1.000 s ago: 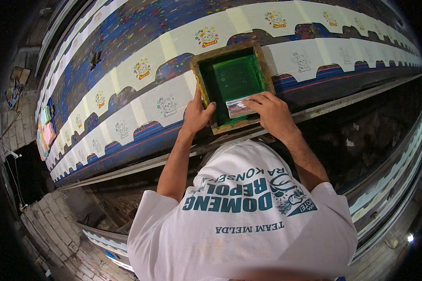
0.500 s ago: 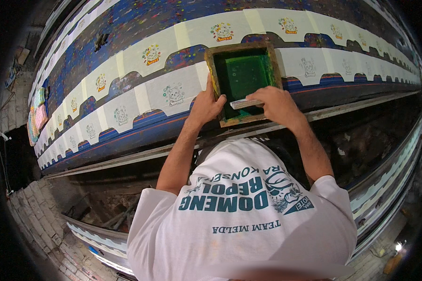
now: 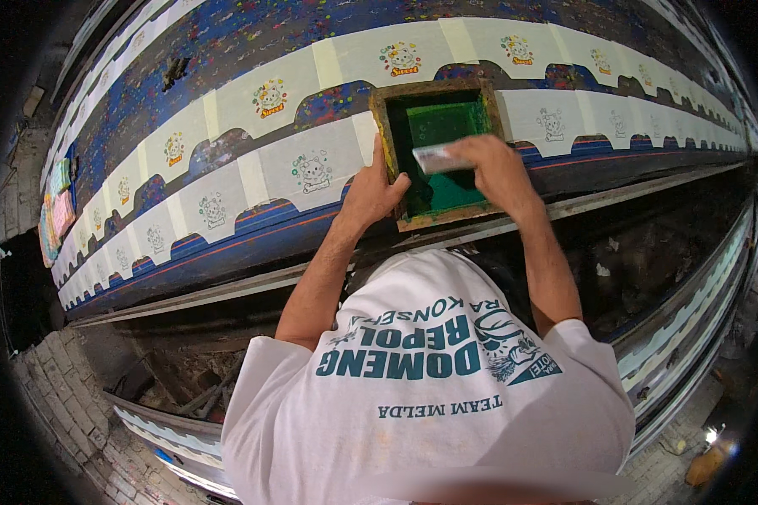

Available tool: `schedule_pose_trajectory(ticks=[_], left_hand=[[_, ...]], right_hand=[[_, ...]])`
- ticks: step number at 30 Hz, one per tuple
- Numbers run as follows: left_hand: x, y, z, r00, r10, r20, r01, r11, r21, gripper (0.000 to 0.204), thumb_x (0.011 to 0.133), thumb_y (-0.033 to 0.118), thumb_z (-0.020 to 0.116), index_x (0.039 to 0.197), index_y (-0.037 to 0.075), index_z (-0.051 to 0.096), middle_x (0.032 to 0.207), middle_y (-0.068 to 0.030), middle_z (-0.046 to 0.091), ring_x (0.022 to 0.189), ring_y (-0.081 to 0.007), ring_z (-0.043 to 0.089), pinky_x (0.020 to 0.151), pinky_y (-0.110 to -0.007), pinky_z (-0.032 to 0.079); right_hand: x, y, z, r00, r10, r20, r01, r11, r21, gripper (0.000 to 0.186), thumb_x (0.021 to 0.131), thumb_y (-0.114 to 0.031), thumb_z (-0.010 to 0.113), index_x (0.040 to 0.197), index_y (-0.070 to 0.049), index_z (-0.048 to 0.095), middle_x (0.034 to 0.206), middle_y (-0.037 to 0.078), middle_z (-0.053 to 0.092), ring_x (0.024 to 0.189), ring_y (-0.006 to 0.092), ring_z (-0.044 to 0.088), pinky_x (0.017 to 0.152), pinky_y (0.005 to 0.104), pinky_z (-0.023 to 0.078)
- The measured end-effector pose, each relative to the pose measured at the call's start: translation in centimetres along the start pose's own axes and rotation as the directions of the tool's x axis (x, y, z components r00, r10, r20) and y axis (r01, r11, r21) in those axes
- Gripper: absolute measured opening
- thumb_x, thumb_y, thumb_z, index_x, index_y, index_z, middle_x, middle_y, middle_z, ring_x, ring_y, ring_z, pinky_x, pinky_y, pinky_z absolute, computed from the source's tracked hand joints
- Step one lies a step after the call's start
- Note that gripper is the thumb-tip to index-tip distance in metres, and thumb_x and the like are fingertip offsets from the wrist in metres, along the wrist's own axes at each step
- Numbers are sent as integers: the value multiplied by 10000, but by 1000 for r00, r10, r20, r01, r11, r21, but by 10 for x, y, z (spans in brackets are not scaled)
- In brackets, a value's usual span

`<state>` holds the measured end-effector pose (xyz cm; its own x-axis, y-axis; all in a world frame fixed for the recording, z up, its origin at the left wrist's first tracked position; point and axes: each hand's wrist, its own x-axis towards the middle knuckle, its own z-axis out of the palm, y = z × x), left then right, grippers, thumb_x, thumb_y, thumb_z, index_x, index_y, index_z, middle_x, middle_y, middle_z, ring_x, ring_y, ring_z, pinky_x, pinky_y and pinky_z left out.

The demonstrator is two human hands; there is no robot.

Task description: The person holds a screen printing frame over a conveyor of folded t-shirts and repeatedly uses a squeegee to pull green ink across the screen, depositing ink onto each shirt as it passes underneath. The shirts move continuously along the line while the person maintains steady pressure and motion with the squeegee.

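A wooden screen-printing frame [image 3: 490, 114] with green ink on its mesh lies over a row of white printed pieces [image 3: 316, 172]. My left hand [image 3: 376, 189] grips the frame's left side, thumb near the lower left corner. My right hand [image 3: 495, 172] holds a pale, flat-bladed squeegee [image 3: 434, 158], slightly blurred, over the lower middle of the mesh; whether it touches the mesh I cannot tell. The pieces nearest the frame carry line drawings of a small animal, mostly faint, some with green.
A farther row of pieces [image 3: 349, 55] bears coloured animal prints on the paint-speckled long table [image 3: 269, 38]. Folded coloured cloths [image 3: 59, 206] lie at its left end. A rail [image 3: 615, 181] runs along the near edge, above a dark gap, with more long racks [image 3: 682, 311] at lower right.
My right hand and the squeegee have moved up within the frame, away from its near side. My left hand stays on the frame's left side. The whole view has shifted somewhat.
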<state>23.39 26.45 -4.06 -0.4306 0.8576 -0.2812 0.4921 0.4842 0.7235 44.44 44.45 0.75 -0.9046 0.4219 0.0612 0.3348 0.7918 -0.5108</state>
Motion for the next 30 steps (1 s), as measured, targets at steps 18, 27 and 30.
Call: schedule_pose_trajectory(ticks=[18, 27, 30], left_hand=[[2, 3, -10, 991, -16, 133, 7, 998, 64, 1070, 1008, 344, 666, 1678, -145, -10, 982, -441, 722, 906, -596, 734, 842, -610, 604], [8, -2, 0, 997, -33, 76, 28, 997, 65, 1073, 1011, 370, 663, 1723, -33, -32, 987, -390, 750, 941, -572, 743, 873, -602, 594], [8, -2, 0, 997, -45, 70, 41, 998, 52, 1072, 1011, 348, 674, 1729, -19, -33, 937, -354, 758, 879, -524, 763, 816, -580, 607]], right_hand=[[63, 15, -14, 984, 175, 42, -178, 980, 88, 587, 869, 167, 561, 1326, -119, 793, 1264, 161, 790, 1188, 390, 722, 1054, 480, 561], [-44, -30, 6, 980, 195, 37, -192, 979, -71, 520, 921, 110, 614, 1346, -146, 773, 1362, 78, 742, 1311, 305, 664, 1131, 449, 566], [-49, -31, 7, 987, 158, 5, -158, 986, -58, 517, 919, 98, 626, 1354, -143, 766, 1359, 77, 732, 1328, 292, 650, 1141, 436, 565]])
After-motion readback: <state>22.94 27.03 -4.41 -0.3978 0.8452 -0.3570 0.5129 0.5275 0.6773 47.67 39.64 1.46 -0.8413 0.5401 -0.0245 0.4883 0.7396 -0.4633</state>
